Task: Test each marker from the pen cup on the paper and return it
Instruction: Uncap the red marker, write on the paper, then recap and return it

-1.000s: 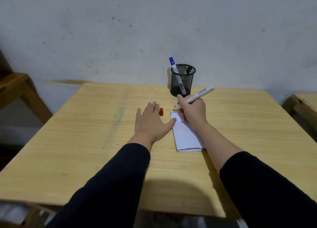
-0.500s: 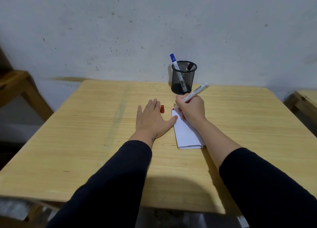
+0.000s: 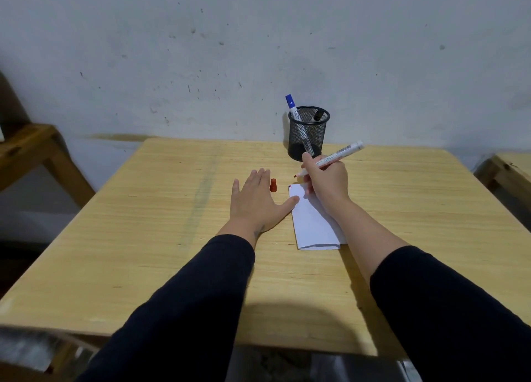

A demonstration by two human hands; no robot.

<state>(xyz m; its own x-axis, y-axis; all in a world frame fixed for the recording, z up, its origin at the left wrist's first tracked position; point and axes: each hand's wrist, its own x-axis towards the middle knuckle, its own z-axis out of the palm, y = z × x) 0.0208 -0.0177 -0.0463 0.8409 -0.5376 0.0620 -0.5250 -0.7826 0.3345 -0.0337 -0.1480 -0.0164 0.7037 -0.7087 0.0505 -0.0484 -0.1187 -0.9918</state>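
Note:
My right hand [image 3: 327, 179] grips an uncapped red marker [image 3: 340, 153], its red tip lifted just past the far edge of the folded white paper [image 3: 311, 223]. A small red mark shows at the paper's far left corner. My left hand [image 3: 258, 203] lies flat on the table, fingers apart, its thumb touching the paper's left edge. The marker's red cap [image 3: 273, 185] stands on the table beside my left fingers. Behind, a black mesh pen cup [image 3: 308, 133] holds a blue-capped marker [image 3: 293, 107] and a black-capped marker [image 3: 317, 115].
The wooden table [image 3: 161, 238] stands against a grey wall. Another wooden piece of furniture [image 3: 28, 146] is at the left and a second wooden table edge [image 3: 508, 169] at the right.
My right hand has lifted the marker tip off the paper and shifted it slightly away from me, leaving a red mark on the corner. My left hand has stayed put.

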